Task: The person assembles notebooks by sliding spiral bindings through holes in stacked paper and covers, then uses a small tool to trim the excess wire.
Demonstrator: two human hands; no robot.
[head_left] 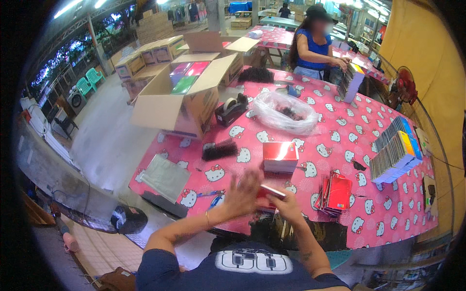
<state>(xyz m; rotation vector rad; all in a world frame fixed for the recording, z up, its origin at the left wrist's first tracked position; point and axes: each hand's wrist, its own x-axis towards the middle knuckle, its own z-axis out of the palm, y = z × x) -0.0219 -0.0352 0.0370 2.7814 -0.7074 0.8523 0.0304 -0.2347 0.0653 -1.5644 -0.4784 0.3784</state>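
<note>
My right hand (287,206) grips a small red notebook (270,192) at the near edge of the pink patterned table (340,145). My left hand (242,194), blurred, has its fingers spread and rests flat against the notebook's left side. Just beyond lies a stack of red notebooks (280,156). A fanned pile of red notebooks (334,193) sits to the right of my hands. A black comb-like bundle of binding spines (219,149) lies to the left.
An open cardboard box (182,94) holds coloured covers at the far left, beside a black tape dispenser (231,109) and a clear plastic bag (285,112). Upright rows of notebooks (395,150) stand right. A person in blue (314,46) handles another stack at the far edge.
</note>
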